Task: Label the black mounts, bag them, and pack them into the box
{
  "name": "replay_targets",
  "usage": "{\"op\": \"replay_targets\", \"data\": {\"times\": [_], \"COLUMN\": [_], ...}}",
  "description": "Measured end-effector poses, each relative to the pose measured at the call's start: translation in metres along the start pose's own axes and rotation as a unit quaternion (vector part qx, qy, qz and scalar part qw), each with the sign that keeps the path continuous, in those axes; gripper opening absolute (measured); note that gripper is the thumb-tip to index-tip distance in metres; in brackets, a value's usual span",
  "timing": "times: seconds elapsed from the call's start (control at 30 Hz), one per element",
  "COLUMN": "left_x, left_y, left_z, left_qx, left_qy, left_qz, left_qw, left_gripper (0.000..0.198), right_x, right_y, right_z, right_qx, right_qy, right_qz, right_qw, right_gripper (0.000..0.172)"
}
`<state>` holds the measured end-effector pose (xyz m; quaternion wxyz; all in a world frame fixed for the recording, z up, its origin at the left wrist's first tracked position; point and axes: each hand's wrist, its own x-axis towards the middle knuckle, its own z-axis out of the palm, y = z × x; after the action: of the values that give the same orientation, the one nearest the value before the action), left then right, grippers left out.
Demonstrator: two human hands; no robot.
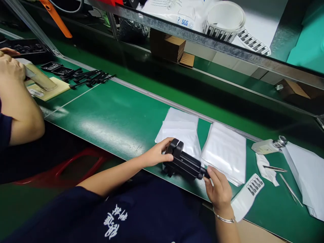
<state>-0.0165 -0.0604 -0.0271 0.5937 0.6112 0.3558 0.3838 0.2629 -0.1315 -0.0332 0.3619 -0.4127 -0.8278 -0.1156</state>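
Note:
A black device [186,162] with a long grooved body, rounded blocks at one end and a narrow knob at the other is held above the front of the bench; its exact kind I cannot tell. My left hand [162,153] is closed round the end with the rounded blocks, thumb on top. At the narrow end, the fingers of my right hand [217,187] pinch the knob. Just behind the device lie a stack of clear plastic bags [181,126] and a second, thicker stack of bags [225,152].
To the right are a label strip [249,195], tweezers [291,189], a pump bottle [267,146] and white sheets [308,175]. A metal shelf [227,45] overhangs the bench, holding a label roll [225,20]. A co-worker's arm [20,98] and black parts [87,77] are at left.

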Motion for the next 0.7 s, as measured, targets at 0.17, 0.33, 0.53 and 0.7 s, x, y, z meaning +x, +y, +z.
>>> {"op": "replay_targets", "data": {"times": [0.17, 0.33, 0.53, 0.7], "left_x": [-0.006, -0.017, -0.019, -0.009], "left_y": [-0.004, 0.013, 0.011, -0.011], "left_z": [-0.004, -0.016, -0.017, -0.006], "left_qx": [-0.059, 0.129, 0.162, -0.05], "left_qy": [0.034, -0.027, -0.02, 0.142], "left_qz": [-0.023, 0.072, 0.095, -0.052], "left_qw": [0.997, 0.989, 0.982, 0.987], "left_gripper": [0.074, 0.053, 0.042, 0.068], "right_x": [0.012, 0.023, 0.027, 0.014], "right_y": [-0.015, -0.022, -0.015, -0.021], "right_z": [0.001, 0.017, 0.027, 0.038], "right_qx": [0.146, 0.453, 0.578, 0.471], "right_qy": [-0.033, -0.063, -0.072, 0.036], "right_qz": [0.025, 0.472, 0.561, 0.5], "right_qw": [0.988, 0.754, 0.588, 0.726], "right_gripper": [0.026, 0.024, 0.04, 0.048]}}
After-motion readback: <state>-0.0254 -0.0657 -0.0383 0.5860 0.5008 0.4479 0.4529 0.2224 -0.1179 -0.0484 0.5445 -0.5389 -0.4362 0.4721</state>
